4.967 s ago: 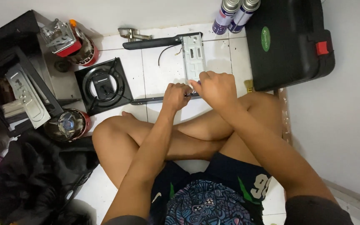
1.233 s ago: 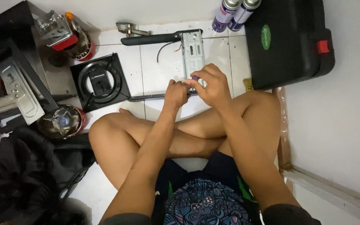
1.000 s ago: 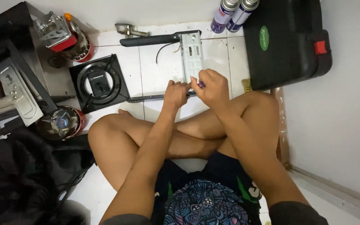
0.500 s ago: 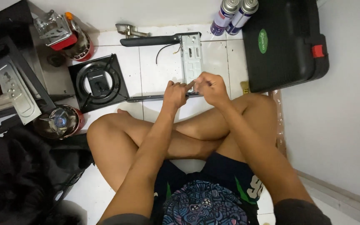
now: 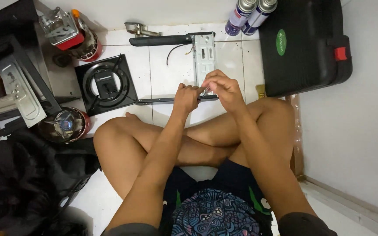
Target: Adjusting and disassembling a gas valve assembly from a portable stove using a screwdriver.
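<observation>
— Off to the left: a grey perforated sheet-metal bracket [image 5: 19,94] leaning on a dark rack, a red-rimmed round burner head [image 5: 66,124] below it, a black square pan support with a ring in its middle [image 5: 106,85] flat on the white tiled floor [image 5: 167,72].

— And toward the middle, where the hands meet?

— Left hand [image 5: 185,97] curled, fingertips pinched onto the near end of the pale grey slotted metal plate [image 5: 204,59]. Right hand [image 5: 224,89] just beside it, fingers bunched over the same end, pinching a small bright piece; too small to tell what kind. Both touching the plate's near edge.

— Long axis of that plate?

— Straight away from the body, near end under the fingers, far end meeting a long black metal bar [image 5: 167,40] lying crosswise. A second thin black bar [image 5: 158,100] running left from under the left hand. Neither hand clearly nearer: both at the same end, left from the left, right from slightly above.

— Further right?

— Two purple-and-silver gas canisters [image 5: 250,13] at the top, then a large black plastic carrying case with a red latch [image 5: 305,43], well apart from the hands.

— Against five seconds ago?

— Same cross-legged seat, same plate end. Right hand then spread lower and flatter over the plate; now drawn up, more tightly bunched. Left hand barely shifted.
</observation>
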